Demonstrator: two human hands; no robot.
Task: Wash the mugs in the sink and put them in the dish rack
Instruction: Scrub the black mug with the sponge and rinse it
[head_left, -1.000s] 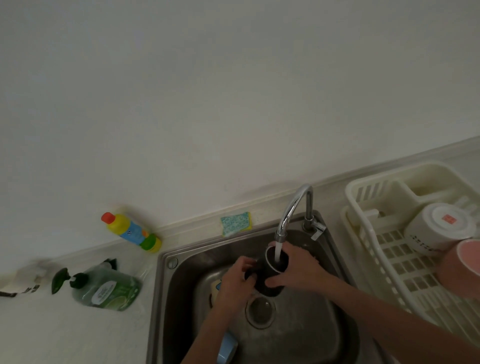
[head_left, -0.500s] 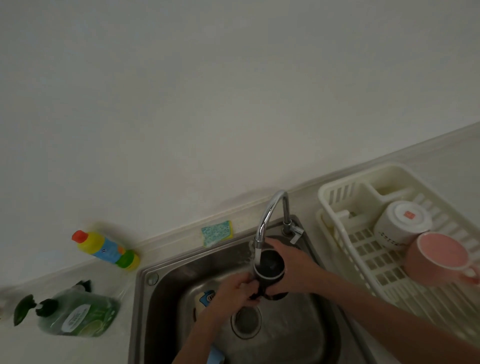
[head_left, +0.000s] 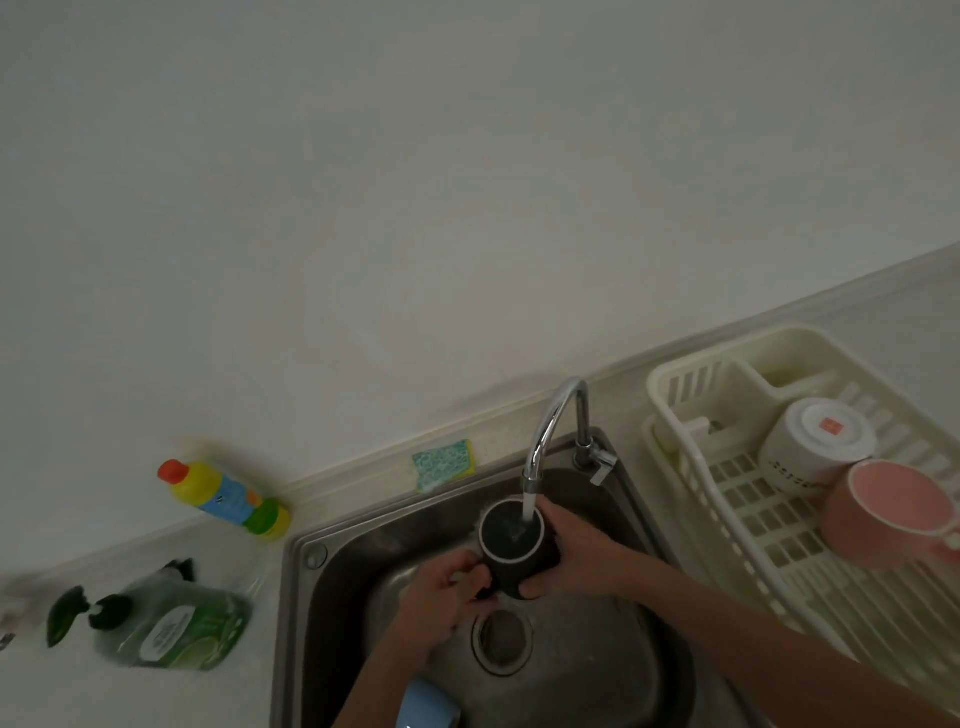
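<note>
The left grip (head_left: 441, 597) curls its fingers round the handle side of a black mug (head_left: 514, 545). The mug is dark inside and out with a thin pale rim, held upright over the steel sink (head_left: 322, 597) while tap (head_left: 550, 431) water streams into it. The right grip (head_left: 576, 556) wraps its far side. Right of both grips, a white mug (head_left: 815, 447) and a pink mug (head_left: 893, 514) lie in the dish rack (head_left: 691, 447).

Both hands, left hand (head_left: 441, 592) and right hand (head_left: 576, 556), hold black mug (head_left: 511, 545) under running tap (head_left: 550, 431).
</note>
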